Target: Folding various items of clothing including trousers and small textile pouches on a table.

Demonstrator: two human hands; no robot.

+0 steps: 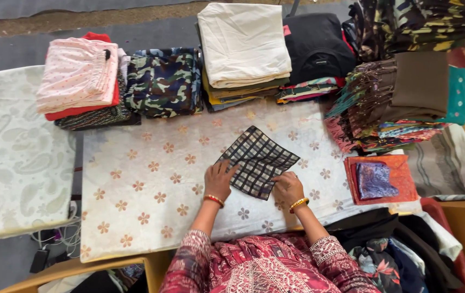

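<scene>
- Worktop (135,228): covered by a pale cloth printed with tan flowers; a second white cloth with a paisley pattern lies over the surface at the left.
- Tall pile, back centre: a cream folded cloth (243,43) on top of grey, yellow and blue layers.
- Fringed stack (400,97), back right: brown, teal and multicoloured fabrics with tassels hanging toward the worktop's middle.
- Camouflage bundle (163,81), blue, green and white, just beside the cream pile on its left.
- Pink dotted stack (78,73), far back left, resting on red and dark patterned pieces.
- Black folded garment (316,46), behind and right of the cream pile, over striped fabrics.
- Orange folded cloth (400,176) near the right edge, with a smaller purple patterned piece (374,180) lying on it.
- Checked cloth (258,160): dark with pale grid lines, folded to a rough square and turned like a diamond; lies flat near the middle of the worktop, in front of the piles and well apart from them.
- Left hand (219,180): fingers spread fairly wide, palm down, pressing the checked cloth's lower left edge; red and gold bangle at the wrist.
- Right hand (287,187): fingers curled narrow, resting on the cloth's lower right corner; whether it pinches the fabric cannot be told; gold bangle at the wrist.
</scene>
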